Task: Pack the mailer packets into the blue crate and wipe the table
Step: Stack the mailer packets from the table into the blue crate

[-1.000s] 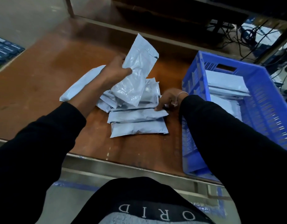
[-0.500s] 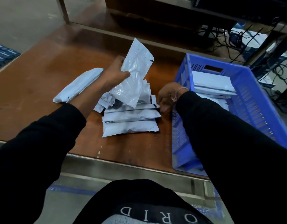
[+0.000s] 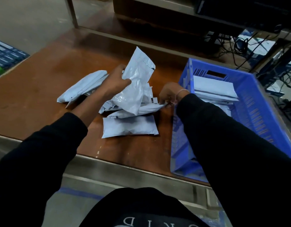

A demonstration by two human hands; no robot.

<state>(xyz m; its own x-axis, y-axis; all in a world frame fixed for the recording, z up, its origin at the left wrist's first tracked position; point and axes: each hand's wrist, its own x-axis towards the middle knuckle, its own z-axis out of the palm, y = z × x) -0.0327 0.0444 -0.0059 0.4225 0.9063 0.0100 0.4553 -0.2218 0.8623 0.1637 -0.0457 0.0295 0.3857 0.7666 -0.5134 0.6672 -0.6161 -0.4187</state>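
Brown tabletop: left hand grips a raised grey plastic mailer, clearing the pile; right hand pinches another mailer's corner beside the blue slatted crate.

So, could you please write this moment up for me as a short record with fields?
left hand: left hand holds a raised packet above the pile
right hand: right hand pinches the end of a packet in the pile
pile: loose packets on the brown table, nearest one lying flat
apart: one packet to the left of the pile
blue crate: blue crate at the right, stacked packets already inside
wiping: no cloth in view
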